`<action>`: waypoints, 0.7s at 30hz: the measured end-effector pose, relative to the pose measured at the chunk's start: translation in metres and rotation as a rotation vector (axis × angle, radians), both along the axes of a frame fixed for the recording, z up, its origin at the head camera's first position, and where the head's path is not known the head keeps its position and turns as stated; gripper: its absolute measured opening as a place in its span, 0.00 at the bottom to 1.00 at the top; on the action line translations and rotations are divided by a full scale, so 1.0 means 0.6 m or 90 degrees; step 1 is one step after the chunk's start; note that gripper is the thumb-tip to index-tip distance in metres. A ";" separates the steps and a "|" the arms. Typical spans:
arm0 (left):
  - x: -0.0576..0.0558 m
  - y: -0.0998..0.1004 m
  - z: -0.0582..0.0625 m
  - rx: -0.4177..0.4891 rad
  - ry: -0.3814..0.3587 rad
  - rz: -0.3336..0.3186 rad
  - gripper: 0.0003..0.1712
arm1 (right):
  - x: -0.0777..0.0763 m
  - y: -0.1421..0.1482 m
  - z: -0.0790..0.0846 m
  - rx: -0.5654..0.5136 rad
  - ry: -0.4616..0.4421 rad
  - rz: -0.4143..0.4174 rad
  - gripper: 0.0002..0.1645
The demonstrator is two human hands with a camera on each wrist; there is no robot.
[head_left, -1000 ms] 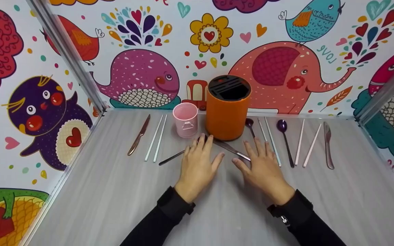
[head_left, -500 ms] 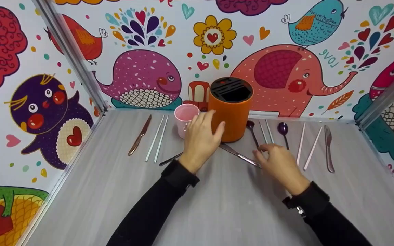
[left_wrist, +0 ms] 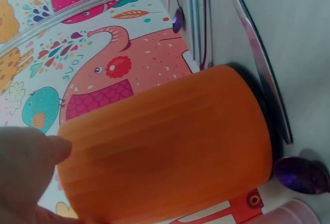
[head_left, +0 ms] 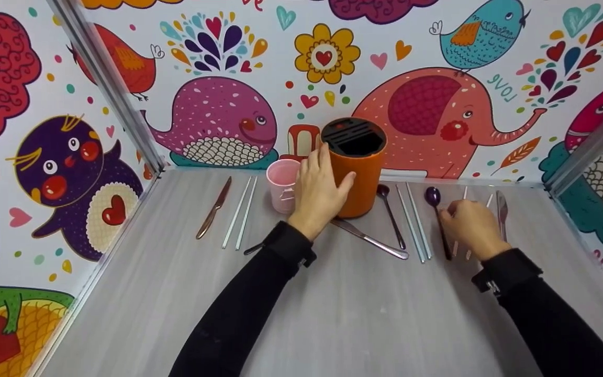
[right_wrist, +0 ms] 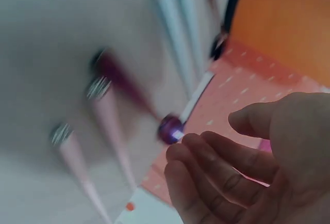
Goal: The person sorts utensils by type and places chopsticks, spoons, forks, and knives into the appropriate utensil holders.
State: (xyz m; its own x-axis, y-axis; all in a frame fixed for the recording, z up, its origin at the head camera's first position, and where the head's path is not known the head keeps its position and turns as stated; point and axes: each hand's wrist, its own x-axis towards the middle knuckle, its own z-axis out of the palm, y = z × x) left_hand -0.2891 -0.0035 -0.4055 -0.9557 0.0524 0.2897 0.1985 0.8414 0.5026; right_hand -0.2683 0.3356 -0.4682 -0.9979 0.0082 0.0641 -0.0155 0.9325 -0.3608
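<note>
In the head view, an orange utensil holder (head_left: 367,180) with a black slotted top stands at the back of the table. My left hand (head_left: 320,193) is at its left side, fingers reaching up to the rim and thumb spread across the front. In the left wrist view, the thumb lies close by the holder's upper end. My right hand (head_left: 471,225) hovers over two pink chopsticks (right_wrist: 111,126), which it partly hides. Its fingers bend loosely around nothing in the right wrist view. Left of it lies a purple spoon (head_left: 433,196).
A pink cup (head_left: 280,193) stands left of the holder. Flat on the table are a copper knife (head_left: 215,208), white chopsticks (head_left: 238,215), a silver knife (head_left: 380,245), a small spoon (head_left: 391,217), pale blue chopsticks (head_left: 414,222) and another knife (head_left: 501,207). Patterned walls enclose the table.
From beside the other hand, my left hand has moved up and right to the holder. My right hand has swept right over the spoons and chopsticks, its fingers now bent rather than spread.
</note>
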 end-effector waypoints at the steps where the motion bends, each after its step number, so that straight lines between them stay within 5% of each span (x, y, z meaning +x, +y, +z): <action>1: -0.003 0.000 -0.001 -0.004 0.001 0.003 0.56 | -0.005 0.005 -0.002 0.005 -0.011 -0.002 0.23; 21: -0.030 0.003 -0.002 -0.013 0.026 0.015 0.60 | -0.070 0.005 -0.015 -0.003 -0.158 -0.029 0.18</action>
